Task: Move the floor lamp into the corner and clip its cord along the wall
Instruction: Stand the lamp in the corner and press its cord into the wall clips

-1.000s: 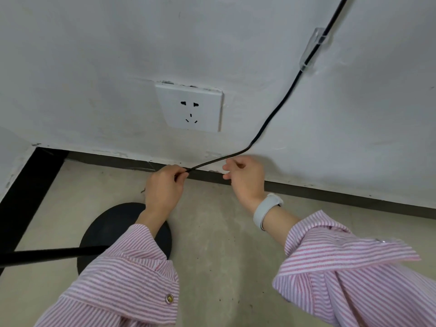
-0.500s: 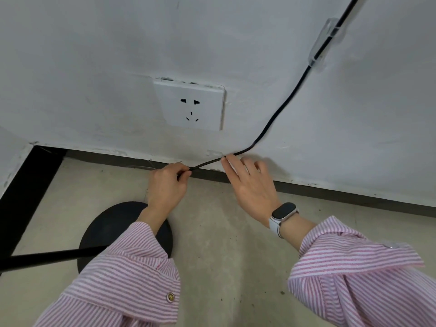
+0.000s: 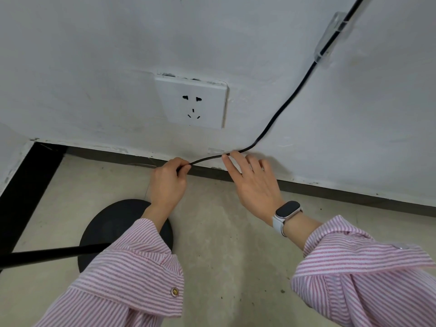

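Observation:
A thin black cord [image 3: 286, 100] runs down the white wall from a clear clip [image 3: 330, 36] at the upper right, then bends left just above the skirting. My left hand [image 3: 168, 182] is pinched shut on the cord near the floor. My right hand [image 3: 253, 182] is flat with fingers spread, its fingertips pressing the cord against the wall base at a small clear clip [image 3: 215, 151]. The floor lamp's round black base [image 3: 122, 227] sits on the floor by the corner, its black pole [image 3: 47, 254] leaning out to the left edge.
A white wall socket [image 3: 192, 103] is set in the wall above my hands. Dark skirting [image 3: 342, 191] lines the wall bottom, and a black strip [image 3: 21, 197] runs along the left wall. The floor is pale concrete.
My right hand has turned from a closed pinch to a flat, spread hand pressing the cord at the wall base. The left hand has kept its hold.

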`<state>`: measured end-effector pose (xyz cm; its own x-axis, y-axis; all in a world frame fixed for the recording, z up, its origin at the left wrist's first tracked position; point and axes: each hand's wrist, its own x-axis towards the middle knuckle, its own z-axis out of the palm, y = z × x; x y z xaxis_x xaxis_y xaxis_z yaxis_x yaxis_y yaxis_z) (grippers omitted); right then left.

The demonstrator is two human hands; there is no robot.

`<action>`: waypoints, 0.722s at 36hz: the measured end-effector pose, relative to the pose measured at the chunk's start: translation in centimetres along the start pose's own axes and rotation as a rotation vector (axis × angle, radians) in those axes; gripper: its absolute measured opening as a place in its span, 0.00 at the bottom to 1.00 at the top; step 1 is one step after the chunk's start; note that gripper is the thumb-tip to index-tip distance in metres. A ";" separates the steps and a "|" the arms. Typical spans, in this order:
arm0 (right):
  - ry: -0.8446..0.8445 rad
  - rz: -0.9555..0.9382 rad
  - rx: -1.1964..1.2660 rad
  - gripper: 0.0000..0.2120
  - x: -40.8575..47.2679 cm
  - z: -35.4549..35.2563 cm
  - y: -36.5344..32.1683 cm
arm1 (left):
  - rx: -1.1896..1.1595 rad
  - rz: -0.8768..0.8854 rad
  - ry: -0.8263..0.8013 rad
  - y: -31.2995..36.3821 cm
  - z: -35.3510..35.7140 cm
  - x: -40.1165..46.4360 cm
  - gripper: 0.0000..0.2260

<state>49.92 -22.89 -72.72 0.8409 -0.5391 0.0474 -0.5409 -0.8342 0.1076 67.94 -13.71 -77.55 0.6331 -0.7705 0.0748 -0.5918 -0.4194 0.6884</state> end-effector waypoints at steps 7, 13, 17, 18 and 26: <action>0.008 0.025 0.027 0.32 0.0 -0.2 0.2 | -0.040 0.002 0.016 0.5 -0.1 0.2 0.04; 0.023 0.053 0.010 0.32 0.1 -0.2 0.2 | 0.083 -0.025 -0.014 1.5 0.0 0.8 0.05; 0.018 0.062 -0.007 0.32 0.1 0.0 0.3 | 0.109 -0.027 0.029 1.9 -0.2 1.2 0.05; 0.018 0.063 -0.012 0.32 0.0 0.0 0.3 | 0.118 -0.017 0.051 2.0 -0.3 1.3 0.05; 0.020 0.073 -0.059 0.30 -0.6 0.3 1.3 | 0.155 0.189 0.160 3.1 -0.7 1.5 0.04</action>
<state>48.71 -23.67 -72.95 0.7996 -0.5956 0.0771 -0.5995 -0.7838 0.1619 67.38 -15.81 -74.74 0.5675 -0.7615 0.3131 -0.7685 -0.3534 0.5334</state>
